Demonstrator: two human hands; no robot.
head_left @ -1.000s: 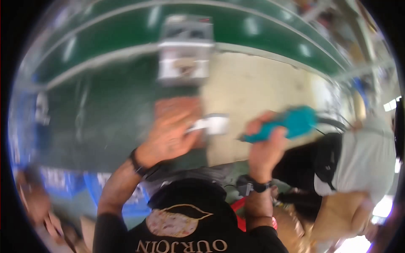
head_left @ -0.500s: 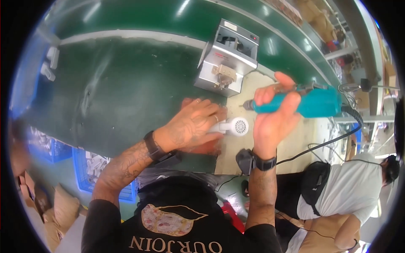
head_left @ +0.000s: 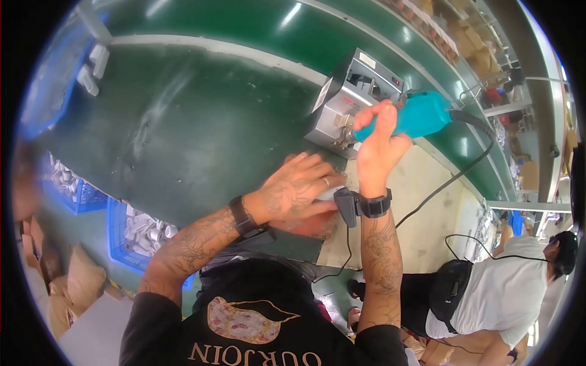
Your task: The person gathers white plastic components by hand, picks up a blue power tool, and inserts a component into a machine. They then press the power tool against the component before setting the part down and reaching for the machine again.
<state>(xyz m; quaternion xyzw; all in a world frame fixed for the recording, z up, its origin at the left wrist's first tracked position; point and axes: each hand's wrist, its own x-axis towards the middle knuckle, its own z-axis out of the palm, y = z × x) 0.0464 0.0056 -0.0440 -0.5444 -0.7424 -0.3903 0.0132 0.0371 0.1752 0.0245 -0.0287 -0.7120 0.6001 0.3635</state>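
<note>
The right grip [head_left: 379, 143] is closed around the front part of a teal power tool [head_left: 426, 114], the fingers wrapped over its narrower end and the thumb lying along it. The tool's nose is at a metal fitting [head_left: 342, 122] on the front of a grey machine [head_left: 333, 112], just to the left of this grip; whether the two touch cannot be made out. A black cord [head_left: 473, 122] leaves the tool's rear end, to the right of the grip, and curves back down. Below the same grip, a black band [head_left: 373, 206] with a dark block beside it circles the wrist.

The left grip [head_left: 296, 188], lower and to the left of the right one, holds a white piece [head_left: 328, 194] down between thumb and fingers, the piece mostly hidden by the hand and the block. Under this grip is a reddish pad [head_left: 305, 226] on the green surface [head_left: 195, 134]. A cream sheet [head_left: 421, 189] lies to the right of both grips.

Farther out, left of and below the left grip, a blue crate [head_left: 129, 260] holds white parts [head_left: 145, 232]. Well to the right of both grips, a person in a white shirt [head_left: 503, 277] bends over
</note>
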